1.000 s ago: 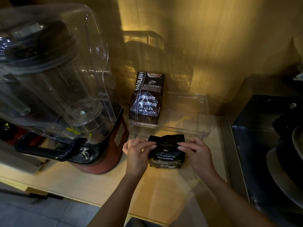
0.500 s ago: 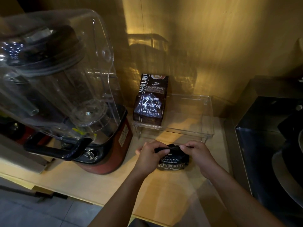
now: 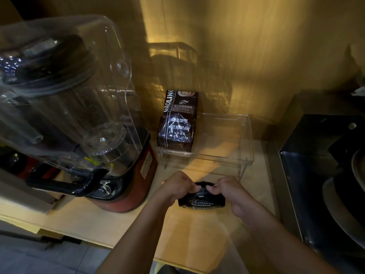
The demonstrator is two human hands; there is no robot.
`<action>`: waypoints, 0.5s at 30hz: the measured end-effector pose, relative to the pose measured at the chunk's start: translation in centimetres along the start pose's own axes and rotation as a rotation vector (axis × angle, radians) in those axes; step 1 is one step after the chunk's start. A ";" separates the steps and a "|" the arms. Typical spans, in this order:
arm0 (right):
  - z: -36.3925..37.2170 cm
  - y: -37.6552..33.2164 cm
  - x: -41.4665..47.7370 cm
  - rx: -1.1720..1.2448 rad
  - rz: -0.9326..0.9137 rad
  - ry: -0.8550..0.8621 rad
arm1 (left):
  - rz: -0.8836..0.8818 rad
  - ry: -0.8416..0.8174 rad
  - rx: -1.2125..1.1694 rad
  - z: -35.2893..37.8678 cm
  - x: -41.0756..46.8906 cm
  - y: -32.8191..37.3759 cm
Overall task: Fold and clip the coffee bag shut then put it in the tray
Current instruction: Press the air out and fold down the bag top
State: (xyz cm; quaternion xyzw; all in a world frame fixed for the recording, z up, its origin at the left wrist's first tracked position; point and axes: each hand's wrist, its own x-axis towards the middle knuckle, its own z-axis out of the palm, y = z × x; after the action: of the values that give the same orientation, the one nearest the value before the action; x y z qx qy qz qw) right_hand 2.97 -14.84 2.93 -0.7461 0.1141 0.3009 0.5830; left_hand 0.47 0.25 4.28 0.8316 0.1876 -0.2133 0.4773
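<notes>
In front of the clear tray (image 3: 247, 159), the left hand (image 3: 175, 187) and right hand (image 3: 230, 191) pinched the coffee bag (image 3: 201, 201) top; the fold might spring open unclipped.

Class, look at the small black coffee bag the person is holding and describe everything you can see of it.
The small black coffee bag is glossy, foil-like and crinkled, with pale lettering reading "Treasure" and "Blue Mountain" above a patterned band at the bottom. It stands on the wooden counter, just in front of the clear tray, not in it. Its top is rolled down and pinched by the left hand and right hand, fingers meeting at the fold. No clip is visible on it.
</notes>
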 end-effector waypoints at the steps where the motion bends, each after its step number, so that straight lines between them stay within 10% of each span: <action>1: -0.1 -0.1 -0.1 0.022 -0.002 0.001 | -0.011 0.003 -0.038 0.0 0.0 0.2; 5: -0.3 0.1 -0.1 -0.077 -0.143 0.088 | 0.030 0.178 -0.043 -0.1 -0.3 0.0; 9: -0.3 -0.1 0.0 -0.673 -0.672 0.248 | 0.238 0.257 -0.005 0.4 -0.7 0.3; 15: 0.0 -0.2 0.1 -0.736 -0.922 0.248 | 0.513 0.295 0.154 1.5 -0.2 -0.4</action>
State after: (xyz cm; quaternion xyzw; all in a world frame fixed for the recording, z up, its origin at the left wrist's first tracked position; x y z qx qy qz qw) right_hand 3.17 -14.73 3.05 -0.9010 -0.2656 -0.0525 0.3390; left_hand -0.17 -0.86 3.47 0.9075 0.0223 0.0238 0.4188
